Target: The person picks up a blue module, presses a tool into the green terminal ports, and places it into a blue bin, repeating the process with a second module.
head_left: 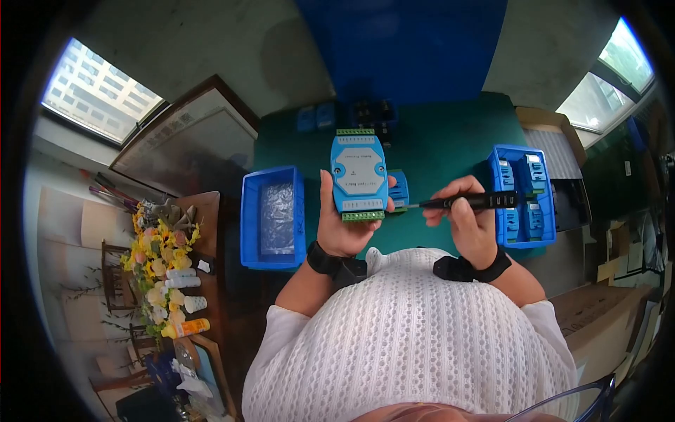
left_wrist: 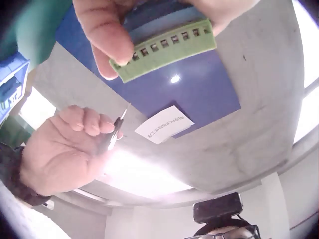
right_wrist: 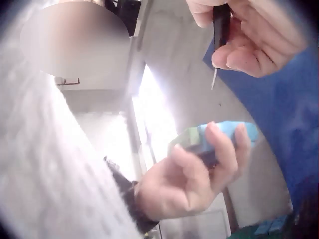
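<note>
My left hand (head_left: 339, 238) grips a blue electronic module (head_left: 359, 172) by its sides, its grey label facing up. Green terminal blocks run along both short ends; one terminal block (left_wrist: 169, 50) fills the top of the left wrist view. My right hand (head_left: 470, 228) holds a black screwdriver (head_left: 484, 201), with its thin metal tip pointing left toward the module's lower corner. In the right wrist view, the screwdriver (right_wrist: 221, 30) points down, and a gap shows between its tip and the module (right_wrist: 232, 128). Another blue module (head_left: 399, 188) lies on the table, partly hidden behind the held one.
On the left stands a blue bin (head_left: 301, 218) with clear plastic inside. A second blue bin (head_left: 519, 243) at right contains several blue modules. More blue pieces (head_left: 316, 117) and dark parts (head_left: 373, 111) sit at the back of the green table (head_left: 443, 133). Past the right bin is an open cardboard box (head_left: 541, 119).
</note>
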Available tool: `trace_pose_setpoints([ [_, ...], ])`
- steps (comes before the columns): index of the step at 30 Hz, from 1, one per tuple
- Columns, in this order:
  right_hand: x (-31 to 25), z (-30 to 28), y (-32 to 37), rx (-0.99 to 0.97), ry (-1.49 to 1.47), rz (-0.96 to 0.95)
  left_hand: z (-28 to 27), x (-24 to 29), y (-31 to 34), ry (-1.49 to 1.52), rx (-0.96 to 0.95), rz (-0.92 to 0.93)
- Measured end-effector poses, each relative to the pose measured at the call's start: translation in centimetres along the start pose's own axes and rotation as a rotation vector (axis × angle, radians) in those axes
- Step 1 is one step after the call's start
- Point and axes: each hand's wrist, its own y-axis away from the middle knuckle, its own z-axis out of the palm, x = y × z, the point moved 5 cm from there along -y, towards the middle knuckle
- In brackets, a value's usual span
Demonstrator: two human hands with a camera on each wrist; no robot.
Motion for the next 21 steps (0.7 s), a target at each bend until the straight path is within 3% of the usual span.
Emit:
trace_pose_setpoints([
  [3, -0.4, 1.0, 0.4, -0.055, 0.025, -0.107, 0.3, 0.2, -0.1, -0.082, 0.053, 0.089],
  [7, 0.0, 1.5, 0.6, -0.146, 0.119, -0.071, 0.8, 0.0, 0.2, -0.134, 0.016, 0.154],
  [21, 0.2, 1.7, 0.7, -0.269, 0.371, -0.147, 1.2, -0.6, 0.6, -0.169, -0.023, 0.162],
])
